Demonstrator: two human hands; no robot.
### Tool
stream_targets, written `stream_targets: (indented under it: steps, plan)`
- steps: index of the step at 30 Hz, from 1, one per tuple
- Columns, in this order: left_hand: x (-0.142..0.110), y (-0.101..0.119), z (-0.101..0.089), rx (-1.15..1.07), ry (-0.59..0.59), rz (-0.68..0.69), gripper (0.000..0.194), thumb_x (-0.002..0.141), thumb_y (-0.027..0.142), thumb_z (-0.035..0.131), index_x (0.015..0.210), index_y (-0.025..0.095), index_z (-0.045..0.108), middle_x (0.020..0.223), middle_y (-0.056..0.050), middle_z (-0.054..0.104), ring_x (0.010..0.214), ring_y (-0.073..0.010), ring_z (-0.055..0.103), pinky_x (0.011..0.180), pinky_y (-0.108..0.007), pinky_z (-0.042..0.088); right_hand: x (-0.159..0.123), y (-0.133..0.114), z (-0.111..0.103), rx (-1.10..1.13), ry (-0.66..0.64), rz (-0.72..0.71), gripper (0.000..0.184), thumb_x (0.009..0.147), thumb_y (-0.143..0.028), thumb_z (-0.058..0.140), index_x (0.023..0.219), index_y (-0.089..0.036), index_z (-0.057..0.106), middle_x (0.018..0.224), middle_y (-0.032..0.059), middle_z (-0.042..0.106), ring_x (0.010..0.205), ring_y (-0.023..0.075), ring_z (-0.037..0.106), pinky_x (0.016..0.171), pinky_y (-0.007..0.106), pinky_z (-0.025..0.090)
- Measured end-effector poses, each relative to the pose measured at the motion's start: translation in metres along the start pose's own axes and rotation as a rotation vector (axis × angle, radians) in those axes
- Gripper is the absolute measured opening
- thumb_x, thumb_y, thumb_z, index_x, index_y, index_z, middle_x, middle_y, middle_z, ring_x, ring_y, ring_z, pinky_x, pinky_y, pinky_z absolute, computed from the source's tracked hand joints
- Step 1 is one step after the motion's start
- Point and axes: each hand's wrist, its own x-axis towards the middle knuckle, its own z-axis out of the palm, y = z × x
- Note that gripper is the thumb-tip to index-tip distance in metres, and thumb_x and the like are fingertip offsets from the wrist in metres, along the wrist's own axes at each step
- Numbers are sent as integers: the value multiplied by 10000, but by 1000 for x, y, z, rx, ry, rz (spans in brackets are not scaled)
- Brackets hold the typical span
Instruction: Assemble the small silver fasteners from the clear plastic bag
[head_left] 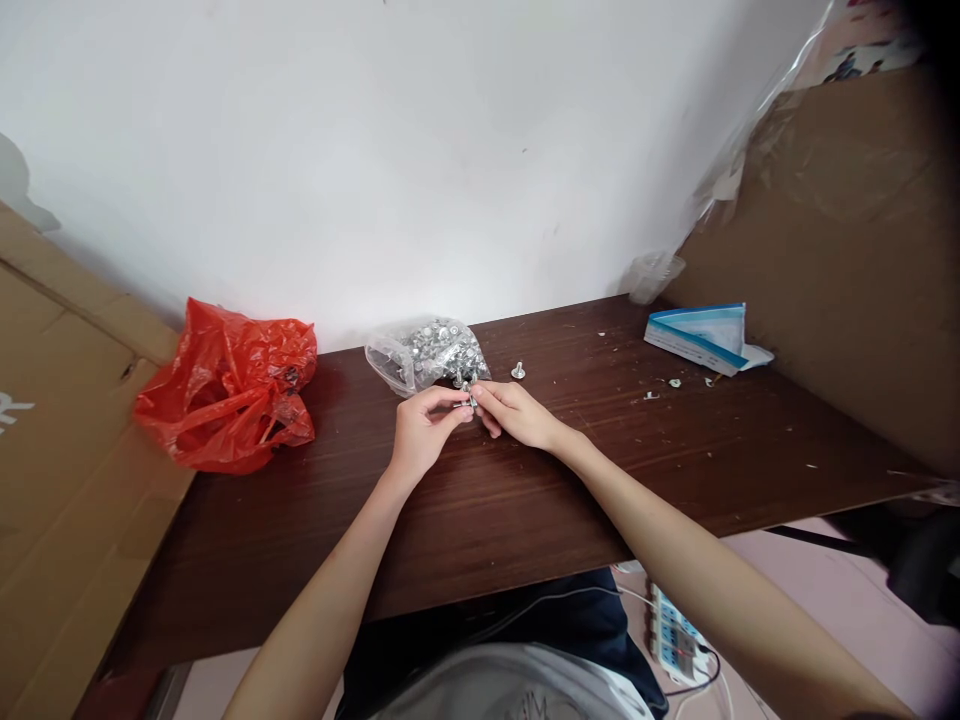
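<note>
My left hand and my right hand meet fingertip to fingertip just above the middle of the frame, both pinched shut on 1 small metal fastener that sits between them. Its long axis seems to run roughly left to right, from one hand toward the other, though it is too small to be sure. Directly above my fingers, nearly touching them, lies the clear bag of metal fasteners, its mouth turned toward me; my left hand is slightly nearer to it. 1 loose fastener stands on the bench just up and right of my right hand. The red plastic bag sits well apart at the left, and a blue and white packet at the upper right. Bare dark wood lies below my wrists down to the near edge.
</note>
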Motion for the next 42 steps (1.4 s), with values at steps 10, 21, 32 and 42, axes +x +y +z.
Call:
stream_targets:
  steps: [10,21,32,42]
  plan:
    - [1,-1,-2,44,64,5,173,683,245,757,838,169,744,833,-50,718,786,-187,691,729,-317,592,-1,-2,1,10,-76,36,496,949,-578,306,721,-191,518,460,-41,498,474,125,498,602,265,414]
    - [0,-3,0,89,-12,51,161,715,241,728,861,174,734,861,-51,704,788,-172,680,724,-310,598,1,-1,1,-34,40,21,504,957,-550,306,648,-197,490,482,-22,521,507,130,498,624,275,413]
    - [-1,-1,1,49,-15,31,176,716,241,731,875,166,733,856,-54,701,782,-174,683,738,-318,596,0,0,-2,52,-29,4,459,938,-568,352,709,-195,490,530,-22,534,544,133,509,629,271,420]
    - [0,-4,0,44,16,35,169,709,237,737,860,162,733,841,-51,703,770,-169,681,731,-311,595,-1,0,-3,8,-65,-7,427,948,-556,349,763,-196,487,528,-36,522,526,128,501,611,258,403]
